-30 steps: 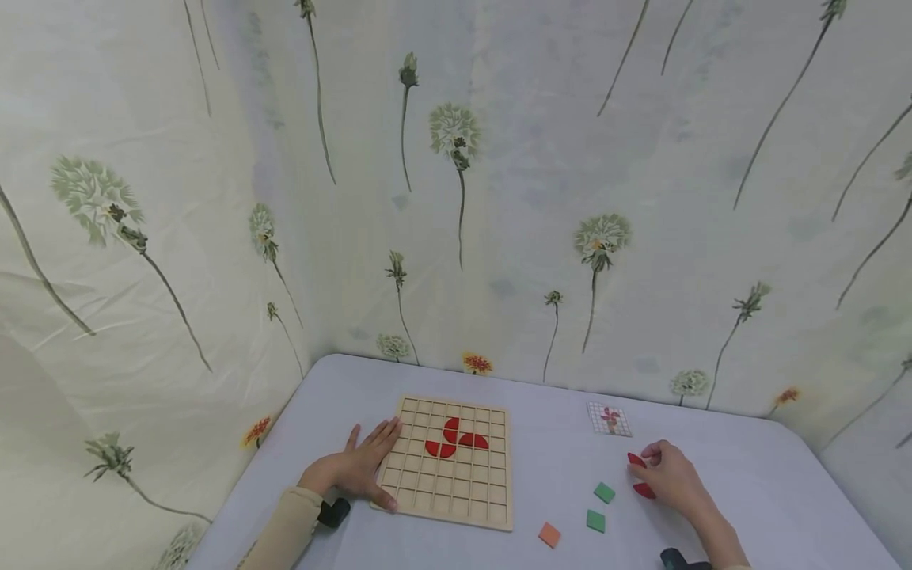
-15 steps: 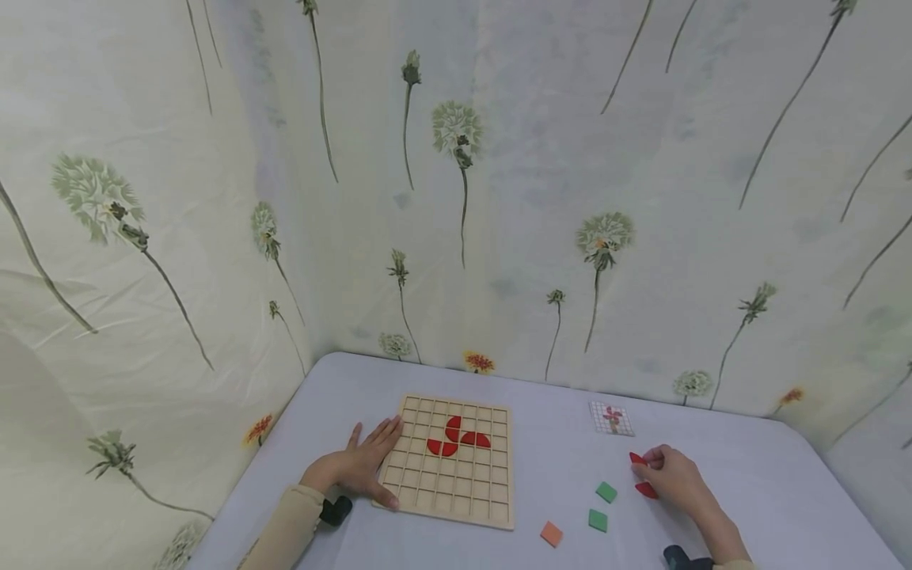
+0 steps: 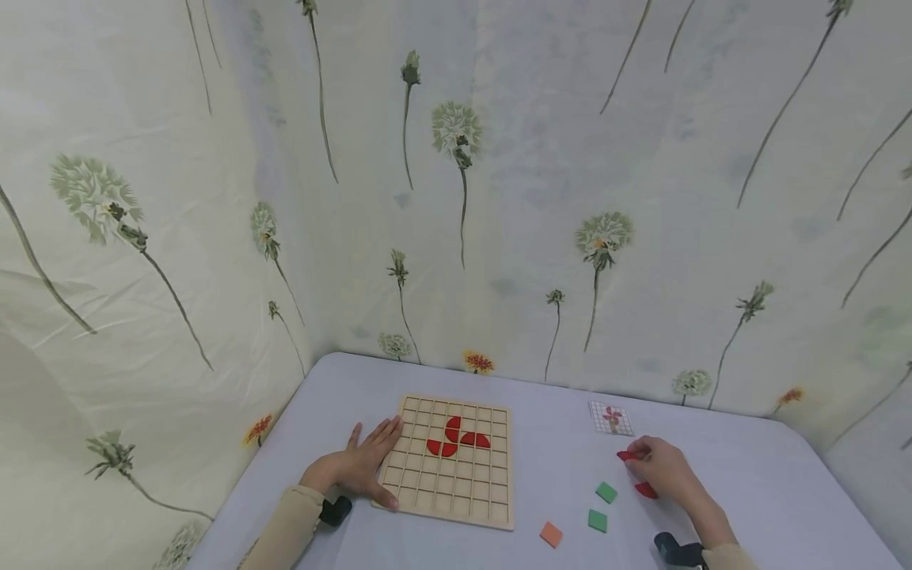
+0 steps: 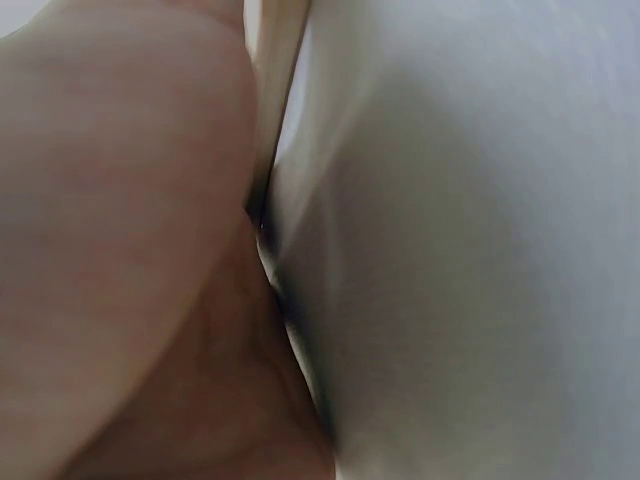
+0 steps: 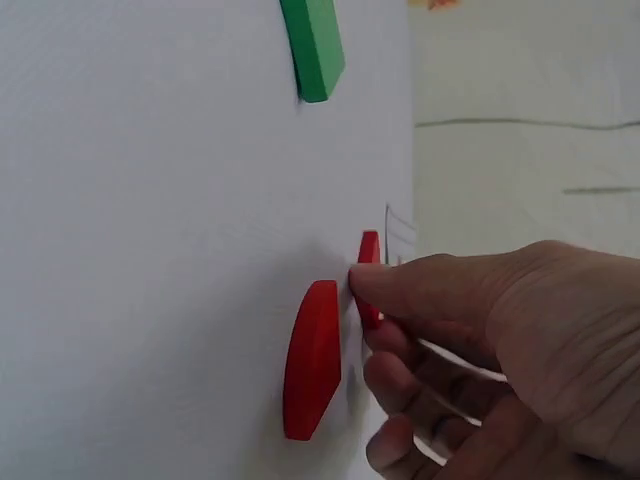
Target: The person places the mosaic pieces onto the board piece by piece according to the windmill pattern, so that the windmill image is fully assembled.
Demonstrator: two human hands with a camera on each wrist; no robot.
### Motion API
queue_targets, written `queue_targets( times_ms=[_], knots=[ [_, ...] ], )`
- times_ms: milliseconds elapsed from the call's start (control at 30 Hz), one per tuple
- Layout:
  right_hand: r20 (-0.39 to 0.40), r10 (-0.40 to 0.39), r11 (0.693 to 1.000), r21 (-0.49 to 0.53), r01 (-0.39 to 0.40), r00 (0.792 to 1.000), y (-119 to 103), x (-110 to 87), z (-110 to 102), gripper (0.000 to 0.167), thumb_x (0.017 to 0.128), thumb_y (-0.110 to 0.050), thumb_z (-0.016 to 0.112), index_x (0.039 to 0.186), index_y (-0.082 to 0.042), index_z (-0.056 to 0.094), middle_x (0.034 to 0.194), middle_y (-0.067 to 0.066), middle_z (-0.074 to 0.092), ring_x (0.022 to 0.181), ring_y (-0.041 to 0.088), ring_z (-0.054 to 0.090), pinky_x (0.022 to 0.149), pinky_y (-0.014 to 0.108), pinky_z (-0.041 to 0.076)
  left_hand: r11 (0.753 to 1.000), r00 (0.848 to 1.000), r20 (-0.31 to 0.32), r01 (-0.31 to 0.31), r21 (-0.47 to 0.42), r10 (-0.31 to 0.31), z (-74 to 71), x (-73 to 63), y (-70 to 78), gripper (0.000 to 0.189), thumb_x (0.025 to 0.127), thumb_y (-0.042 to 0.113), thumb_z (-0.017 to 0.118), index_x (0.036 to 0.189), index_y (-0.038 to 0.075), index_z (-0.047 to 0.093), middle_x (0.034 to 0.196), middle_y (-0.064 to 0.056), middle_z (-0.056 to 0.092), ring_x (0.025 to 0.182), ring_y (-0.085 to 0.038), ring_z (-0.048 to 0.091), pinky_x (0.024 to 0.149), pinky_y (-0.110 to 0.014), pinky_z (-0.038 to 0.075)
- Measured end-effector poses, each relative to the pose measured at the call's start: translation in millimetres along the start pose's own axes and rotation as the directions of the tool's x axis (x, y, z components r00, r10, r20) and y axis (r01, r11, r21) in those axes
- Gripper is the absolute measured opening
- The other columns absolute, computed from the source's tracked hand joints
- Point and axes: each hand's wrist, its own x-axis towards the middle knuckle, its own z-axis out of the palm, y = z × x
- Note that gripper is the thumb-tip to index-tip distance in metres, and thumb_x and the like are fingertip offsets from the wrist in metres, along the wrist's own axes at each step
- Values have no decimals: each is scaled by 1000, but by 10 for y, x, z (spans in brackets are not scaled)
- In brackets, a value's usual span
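My left hand [image 3: 362,467] rests with spread fingers along the left edge of a wooden grid board [image 3: 449,503]. Several red quarter-circle tiles [image 3: 476,439] lie in cells in the board's upper middle. To the right of the board, my right hand [image 3: 663,467] pinches a red tile [image 3: 626,455] between thumb and fingers. In the right wrist view that red tile [image 5: 369,250] is held by its edge, partly behind the thumb. Another red tile [image 5: 313,360] lies on the table just under the hand. The left wrist view holds mostly blurred palm.
Two green square tiles [image 3: 606,492] and an orange square tile [image 3: 551,533] lie between the board and my right hand. A small pattern card [image 3: 611,418] with a printed grid lies near the table's back edge. A flowered cloth [image 3: 513,198] hangs behind the white table [image 3: 399,546].
My right hand has moved slightly left and away from me, carrying the pinched red tile; the other red tile stays put. The left hand and the board are unchanged.
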Motion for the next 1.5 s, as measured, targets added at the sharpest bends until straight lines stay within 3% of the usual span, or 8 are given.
queue_targets(
  times_ms=[100, 233, 667, 1033, 1500],
  knots=[
    [28, -76, 997, -6, 77, 997, -34, 39, -3, 24, 82, -5, 66, 105, -2, 67, 96, 8, 63, 78, 19, 54, 63, 30, 46, 1000, 1000, 1, 0, 2, 0, 1, -1, 2, 136, 62, 70, 76, 155, 9, -3, 164, -8, -8, 151, -30, -8, 113, -65, -11],
    [53, -102, 995, 1, 102, 993, -50, 73, 10, 25, 80, 0, 64, 104, -4, 68, 100, 9, 62, 78, 19, 52, 61, 29, 46, 1000, 1000, 1, 0, 2, 0, 6, 1, -2, 135, 63, 70, 75, 156, 9, -2, 164, -8, -8, 151, -29, -8, 113, -65, -11],
    [47, -74, 997, 37, 72, 996, -63, 35, 87, 29, 80, 2, 63, 108, -2, 65, 103, 10, 61, 80, 19, 53, 63, 29, 47, 1000, 1000, 9, 18, -19, -18, 26, -21, -8, 136, 61, 69, 76, 156, 10, -2, 164, -8, -8, 151, -29, -8, 114, -64, -12],
    [30, -99, 995, 38, 97, 995, -62, 31, 65, 32, 80, 2, 63, 111, -3, 65, 105, 10, 63, 81, 19, 54, 63, 29, 48, 1000, 1000, -2, 3, -2, -3, 22, -19, -17, 136, 62, 70, 75, 156, 10, -3, 164, -9, -8, 151, -30, -8, 113, -65, -11],
    [53, -64, 997, 47, 61, 997, -84, 31, 23, 40, 84, -9, 66, 120, 4, 57, 110, 15, 62, 86, 21, 56, 67, 31, 50, 1000, 1000, -5, -6, -6, 6, -2, -15, -1, 135, 63, 69, 76, 156, 10, -2, 164, -8, -8, 151, -31, -7, 113, -66, -11]
  ],
)
